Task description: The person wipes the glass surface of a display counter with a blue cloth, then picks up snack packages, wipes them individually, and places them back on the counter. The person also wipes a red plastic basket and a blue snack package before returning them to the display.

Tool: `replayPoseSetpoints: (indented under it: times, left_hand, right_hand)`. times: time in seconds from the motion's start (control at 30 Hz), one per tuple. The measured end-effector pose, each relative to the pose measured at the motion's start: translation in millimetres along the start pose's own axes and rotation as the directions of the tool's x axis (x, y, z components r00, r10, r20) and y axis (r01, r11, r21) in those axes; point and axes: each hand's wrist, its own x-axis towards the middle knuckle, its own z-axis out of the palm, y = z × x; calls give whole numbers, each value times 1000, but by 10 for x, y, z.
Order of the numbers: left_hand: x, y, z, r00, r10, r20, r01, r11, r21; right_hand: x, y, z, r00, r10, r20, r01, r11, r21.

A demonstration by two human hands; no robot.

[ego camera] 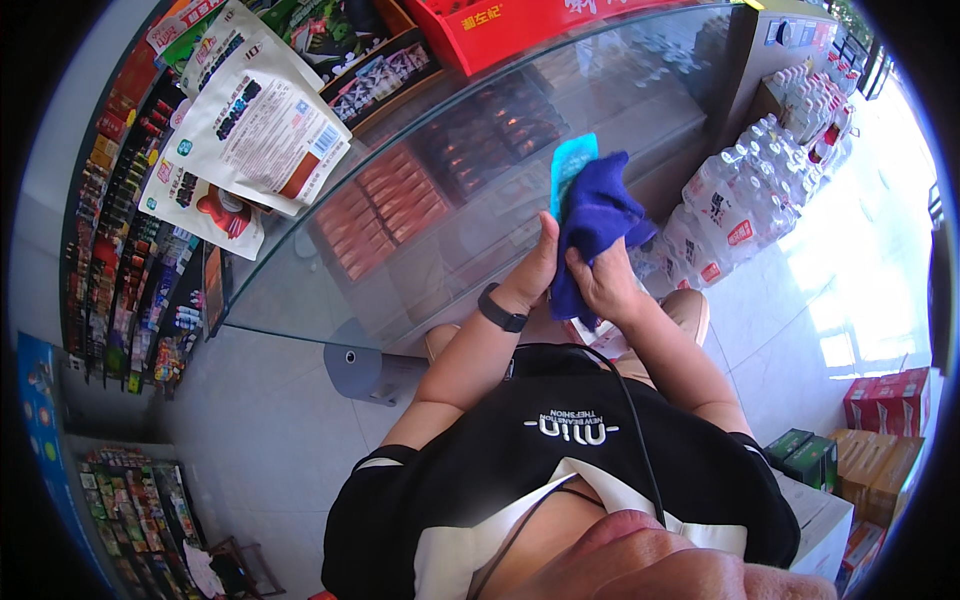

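Observation:
A crumpled purple cloth (600, 202) is bunched between my two hands, above the near side of the glass counter. My right hand (611, 283) grips the cloth, its thumb pressed over a fold. Against the cloth's far left side lies a turquoise cloth or pad (571, 161), its upper end sticking up. My left hand (534, 262), with a dark band on the wrist, is at the lower left of both pieces, thumb extended upward. Its fingers are mostly hidden, so its grip on the turquoise piece is unclear.
The glass display counter (277, 304) holds rows of packs (382, 210) under its top. White snack pouches (255, 135) and a red box (495, 30) sit on it. Wrapped bottle packs (720, 202) stand to the right, stacked cartons (877, 465) lower right, stocked shelves (127, 247) left.

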Motion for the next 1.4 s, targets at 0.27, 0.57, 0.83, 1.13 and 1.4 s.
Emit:
replayPoseSetpoints:
  times: [0.27,0.57,0.83,1.13,1.4]
  left_hand:
    - [-1,-395,-138,997,-57,47,62,992,-109]
    - [21,-412,131,990,10,-142,-28,992,-124]
    - [108,-380,-85,932,278,-232,-255,959,127]
    - [142,54,34,855,489,-173,-450,865,221]
    - [-68,751,-240,867,437,-238,-378,890,257]
  right_hand:
    - [337,33,-64,998,-46,-46,35,978,-204]
    - [115,205,218,926,303,-224,-224,921,319]
    - [-240,-5,415,983,138,-118,-59,856,514]
    - [-69,69,315,991,130,6,-99,727,680]
    - [905,78,-34,940,-27,341,-333,152,931]
